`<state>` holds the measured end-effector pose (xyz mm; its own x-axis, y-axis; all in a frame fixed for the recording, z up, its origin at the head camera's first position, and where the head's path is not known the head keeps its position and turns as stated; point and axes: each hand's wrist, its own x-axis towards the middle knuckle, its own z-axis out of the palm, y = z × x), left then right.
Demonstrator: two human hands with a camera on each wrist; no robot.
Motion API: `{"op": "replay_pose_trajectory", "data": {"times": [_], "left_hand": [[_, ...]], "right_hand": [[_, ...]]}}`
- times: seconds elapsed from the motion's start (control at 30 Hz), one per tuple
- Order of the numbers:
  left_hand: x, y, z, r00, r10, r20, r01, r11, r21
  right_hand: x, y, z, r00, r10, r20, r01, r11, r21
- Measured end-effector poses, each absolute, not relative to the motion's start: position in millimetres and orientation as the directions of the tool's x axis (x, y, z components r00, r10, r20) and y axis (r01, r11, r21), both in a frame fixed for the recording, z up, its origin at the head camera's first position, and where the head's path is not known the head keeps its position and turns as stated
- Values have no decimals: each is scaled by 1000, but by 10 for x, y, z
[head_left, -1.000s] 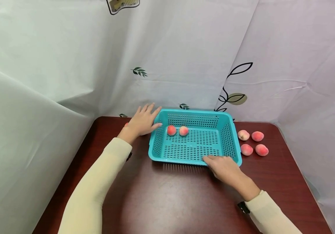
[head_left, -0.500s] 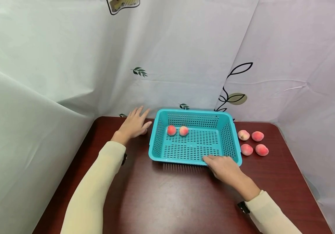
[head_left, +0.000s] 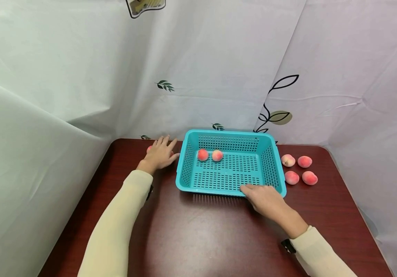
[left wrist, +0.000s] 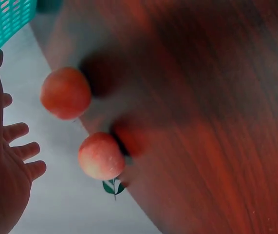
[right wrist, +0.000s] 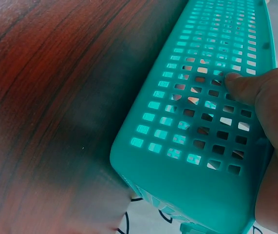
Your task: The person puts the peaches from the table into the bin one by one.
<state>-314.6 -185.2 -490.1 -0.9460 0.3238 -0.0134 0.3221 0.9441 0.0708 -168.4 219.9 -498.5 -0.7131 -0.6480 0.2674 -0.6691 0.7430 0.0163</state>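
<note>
Left hand [head_left: 160, 154] has shifted, spread fingers [left wrist: 27, 150] over two peaches [left wrist: 101, 156]; right fingers [right wrist: 243, 87] grip basket [head_left: 212, 191].

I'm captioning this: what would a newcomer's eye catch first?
Probably the turquoise, perforated rectangular plastic basket at the far edge of a dark red wooden table, holding two round reddish peaches. Four more peaches cluster beside its right end. At left, the left hand is near two other peaches; the right hand grips the near rim.
</note>
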Motion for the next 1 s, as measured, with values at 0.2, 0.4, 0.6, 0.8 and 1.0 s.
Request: {"op": "replay_pose_trajectory", "data": {"times": [0.2,0.4,0.6,0.8,1.0], "left_hand": [[-3155,-1767,-4971,-943,328,-58,324,943,75],[-3191,-1741,-5107,-944,324,-67,319,945,75],[-3196,-1731,-5168,-949,304,-76,298,951,85],[-3192,-1753,-5198,-948,309,-77,302,949,89],[-3184,-1759,-5216,-946,317,-68,311,946,93]], "right_hand": [[-1684,2202,-4991,-721,-645,256,-663,748,16],[-1681,2199,-4994,-720,-643,260,-662,749,19],[-1678,2193,-4993,-723,-641,259,-660,751,16],[-1677,2192,-4991,-729,-636,253,-655,756,15],[-1687,2192,-4986,-727,-637,255,-655,756,20]]}}
